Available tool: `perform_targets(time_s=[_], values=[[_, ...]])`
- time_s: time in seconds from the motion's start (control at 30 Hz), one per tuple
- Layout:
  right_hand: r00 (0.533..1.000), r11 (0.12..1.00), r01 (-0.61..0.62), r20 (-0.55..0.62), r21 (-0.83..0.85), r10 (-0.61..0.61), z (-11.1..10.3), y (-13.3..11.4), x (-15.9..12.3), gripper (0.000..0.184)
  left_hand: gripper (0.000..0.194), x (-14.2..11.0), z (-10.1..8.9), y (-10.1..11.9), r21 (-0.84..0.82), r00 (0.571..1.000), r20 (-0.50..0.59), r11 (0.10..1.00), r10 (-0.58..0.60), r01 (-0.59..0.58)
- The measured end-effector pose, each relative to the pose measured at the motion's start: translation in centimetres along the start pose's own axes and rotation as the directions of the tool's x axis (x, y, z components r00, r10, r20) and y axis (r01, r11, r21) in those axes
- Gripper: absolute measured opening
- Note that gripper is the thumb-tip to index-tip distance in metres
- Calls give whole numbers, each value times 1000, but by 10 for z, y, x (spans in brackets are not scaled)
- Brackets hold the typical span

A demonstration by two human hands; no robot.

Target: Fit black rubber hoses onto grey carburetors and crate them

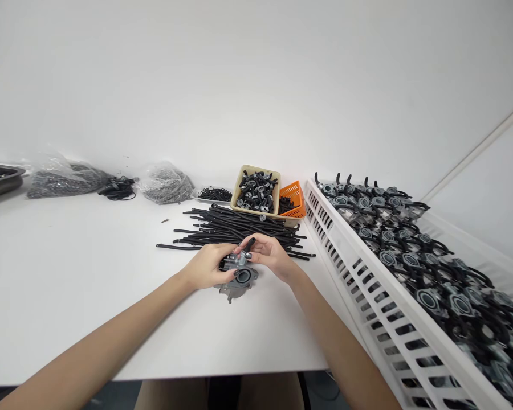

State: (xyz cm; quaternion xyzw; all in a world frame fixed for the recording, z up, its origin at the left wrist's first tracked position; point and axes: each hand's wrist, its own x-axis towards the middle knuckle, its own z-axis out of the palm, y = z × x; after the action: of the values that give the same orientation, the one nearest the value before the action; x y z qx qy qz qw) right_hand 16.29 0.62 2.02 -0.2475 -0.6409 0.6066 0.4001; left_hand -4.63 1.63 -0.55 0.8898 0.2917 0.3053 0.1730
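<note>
A grey metal carburetor is held just above the white table, its round bore facing me. My left hand is closed around its left side, thumb near the bore. At the top of the carburetor stands a short black rubber cap. My right hand pinches this black piece between thumb and fingers. Just behind both hands lies a loose pile of black rubber hoses. The far side of the carburetor is hidden by my fingers.
To the right, a large white slotted crate holds rows of carburetors. Behind the hoses are a cream bin of black elbow pieces, an orange basket and a tray of thin black rings. Plastic bags and a metal tray stand leftward.
</note>
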Motion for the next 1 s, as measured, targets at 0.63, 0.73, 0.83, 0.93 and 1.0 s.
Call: perform_targets(time_s=[0.63, 0.73, 0.83, 0.93, 1.0], values=[[1000, 1000, 0, -11, -5, 0, 1, 3, 3, 32, 21, 0, -1, 3, -19, 999, 20, 999, -27, 28], [1000, 1000, 4, -13, -18, -4, 1, 3, 3, 32, 21, 0, -1, 3, -29, 999, 19, 999, -35, 35], [1000, 1000, -1, -19, -28, 0, 2, 2, 2, 31, 22, 0, -1, 3, -34, 999, 26, 999, -37, 38], [1000, 1000, -3, -23, -28, 2, 2, 2, 3, 31, 22, 1, -1, 1, -36, 999, 36, 999, -34, 35], [1000, 1000, -3, -23, -28, 2, 2, 2, 3, 32, 21, 1, -1, 0, -35, 999, 36, 999, -37, 38]])
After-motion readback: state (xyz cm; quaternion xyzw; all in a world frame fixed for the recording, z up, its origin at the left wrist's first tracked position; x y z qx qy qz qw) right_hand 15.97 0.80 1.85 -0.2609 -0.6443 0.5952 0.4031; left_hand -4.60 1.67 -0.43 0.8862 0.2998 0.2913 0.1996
